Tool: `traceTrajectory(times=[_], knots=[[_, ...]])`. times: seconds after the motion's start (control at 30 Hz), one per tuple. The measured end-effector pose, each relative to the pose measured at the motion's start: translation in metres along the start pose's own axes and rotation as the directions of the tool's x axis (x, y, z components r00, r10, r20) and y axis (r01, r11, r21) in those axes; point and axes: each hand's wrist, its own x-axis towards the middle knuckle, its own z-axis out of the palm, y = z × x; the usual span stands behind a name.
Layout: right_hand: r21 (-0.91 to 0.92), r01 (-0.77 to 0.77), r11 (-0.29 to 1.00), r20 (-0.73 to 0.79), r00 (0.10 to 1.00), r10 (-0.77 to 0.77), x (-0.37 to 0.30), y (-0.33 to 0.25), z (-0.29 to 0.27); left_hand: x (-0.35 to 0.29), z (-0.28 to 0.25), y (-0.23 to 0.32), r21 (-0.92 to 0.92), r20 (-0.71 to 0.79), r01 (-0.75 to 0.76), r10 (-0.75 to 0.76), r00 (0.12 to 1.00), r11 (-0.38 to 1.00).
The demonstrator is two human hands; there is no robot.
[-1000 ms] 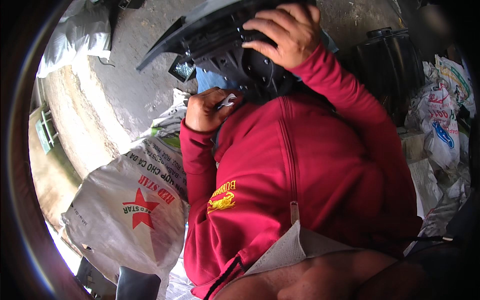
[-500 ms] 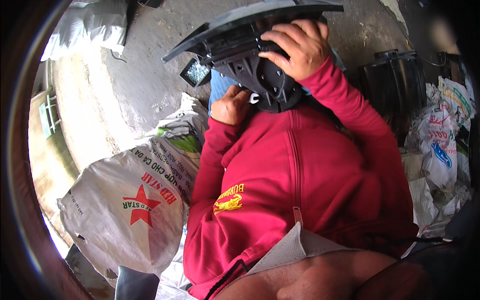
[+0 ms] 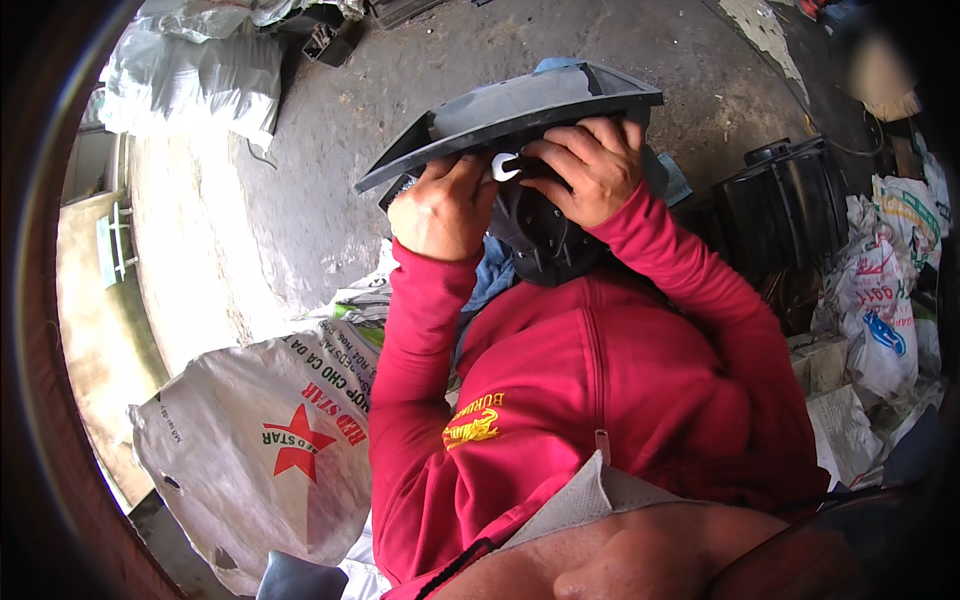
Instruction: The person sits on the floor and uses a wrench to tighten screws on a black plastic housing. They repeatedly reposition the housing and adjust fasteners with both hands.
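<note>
A black plastic part (image 3: 500, 113) with a wide, flared rim and a rounded, bolted lower section rests against my lap, its rim tilted up and away from me. My left hand (image 3: 440, 208) is closed around a shiny open-end wrench (image 3: 504, 167); only its forked jaw shows past the fingers, just under the rim. My right hand (image 3: 592, 172) grips the part beneath the rim's right side. Its thumb and fingertips come close to the wrench jaw. Whether the jaw sits on a bolt or nut cannot be made out.
A large white woven sack (image 3: 250, 450) lies at my left. Black ribbed plastic pieces (image 3: 785, 200) stand at the right, beside crumpled printed bags (image 3: 875, 310). Clear plastic wrap (image 3: 195, 85) and a small black box (image 3: 330, 38) are at the far left on the concrete floor (image 3: 400, 75).
My left hand has moved up with the wrench, from the part's lower section to just under the rim. My right hand has shifted down, near the jaw. The part sits lower in view.
</note>
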Motion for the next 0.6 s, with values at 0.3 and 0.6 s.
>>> traceTrajectory(times=[0.3,0.6], knots=[[0.02,0.024,1.0,-0.072,0.997,-0.022,-0.006,0.002,0.008,0.02,0.01,0.02,0.143,0.104,0.034,-0.049,0.993,0.989],[0.079,-0.009,0.997,-0.119,0.993,0.019,-0.006,0.003,0.008,0.008,0.02,0.004,0.039,0.151,0.04,-0.046,0.988,0.998]])
